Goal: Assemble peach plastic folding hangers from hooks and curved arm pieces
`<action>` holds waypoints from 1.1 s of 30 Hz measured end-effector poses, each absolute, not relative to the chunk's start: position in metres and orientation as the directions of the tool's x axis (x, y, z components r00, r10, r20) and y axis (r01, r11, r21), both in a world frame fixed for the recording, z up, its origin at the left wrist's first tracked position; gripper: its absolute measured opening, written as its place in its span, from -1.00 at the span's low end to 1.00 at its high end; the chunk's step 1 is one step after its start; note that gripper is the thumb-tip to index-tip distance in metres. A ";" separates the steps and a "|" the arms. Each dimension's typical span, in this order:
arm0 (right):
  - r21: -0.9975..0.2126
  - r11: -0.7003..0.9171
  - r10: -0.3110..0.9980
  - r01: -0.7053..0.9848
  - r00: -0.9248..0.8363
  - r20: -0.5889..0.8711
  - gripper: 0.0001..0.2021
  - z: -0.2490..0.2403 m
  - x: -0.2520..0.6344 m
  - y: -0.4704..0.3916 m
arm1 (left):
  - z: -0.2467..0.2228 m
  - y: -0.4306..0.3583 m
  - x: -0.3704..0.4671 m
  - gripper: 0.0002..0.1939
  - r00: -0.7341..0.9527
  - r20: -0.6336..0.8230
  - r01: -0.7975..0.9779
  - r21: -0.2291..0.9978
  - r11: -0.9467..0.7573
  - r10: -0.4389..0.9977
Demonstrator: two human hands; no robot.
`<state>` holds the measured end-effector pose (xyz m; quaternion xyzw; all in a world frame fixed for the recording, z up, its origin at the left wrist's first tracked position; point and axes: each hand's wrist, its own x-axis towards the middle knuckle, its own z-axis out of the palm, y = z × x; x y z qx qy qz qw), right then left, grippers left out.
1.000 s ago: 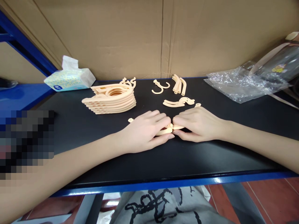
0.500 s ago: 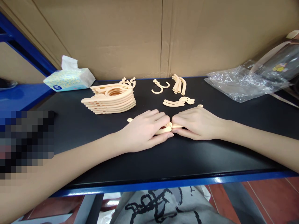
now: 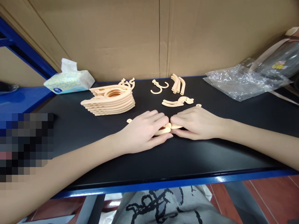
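Observation:
My left hand point(image 3: 146, 130) is closed around a peach plastic hanger piece point(image 3: 161, 132), low over the black tabletop. Its left tip pokes out behind the wrist. Close beside it, my right hand point(image 3: 198, 123) grips a second hanger arm point(image 3: 176, 126). The two pieces meet between my fingertips, but my fingers cover most of the joint, so I cannot tell how they fit. Just beyond my hands lie loose hanger arms point(image 3: 174, 103). To the left stands a neat stack of folded hangers point(image 3: 109, 104) in the same peach plastic.
Loose hooks point(image 3: 157, 90) and short curved pieces point(image 3: 178, 84) lie at the back, with more hooks point(image 3: 127, 82) behind the stack. A tissue pack point(image 3: 70, 81) sits at the back left. Crinkled clear plastic point(image 3: 238, 82) and a transparent bag point(image 3: 277, 60) fill the back right. Cardboard point(image 3: 112, 37) walls the rear.
Both hands keep the same grip on the hanger pieces, with hardly any movement. The whole view has shifted very slightly.

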<state>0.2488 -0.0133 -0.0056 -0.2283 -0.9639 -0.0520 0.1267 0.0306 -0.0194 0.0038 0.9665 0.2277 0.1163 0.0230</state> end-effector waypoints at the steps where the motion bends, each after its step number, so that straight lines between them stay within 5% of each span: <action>1: 0.040 0.889 0.430 0.455 -0.863 0.265 -0.75 -0.006 0.249 -0.013 | 0.004 -0.019 0.031 -0.75 0.870 0.215 0.434 0.096 -0.896 0.444; 33: 0.024 0.864 0.486 0.503 -0.845 0.222 -0.75 -0.003 0.248 -0.014 | 0.002 -0.019 0.031 -0.76 0.867 0.197 0.449 0.088 -0.889 0.457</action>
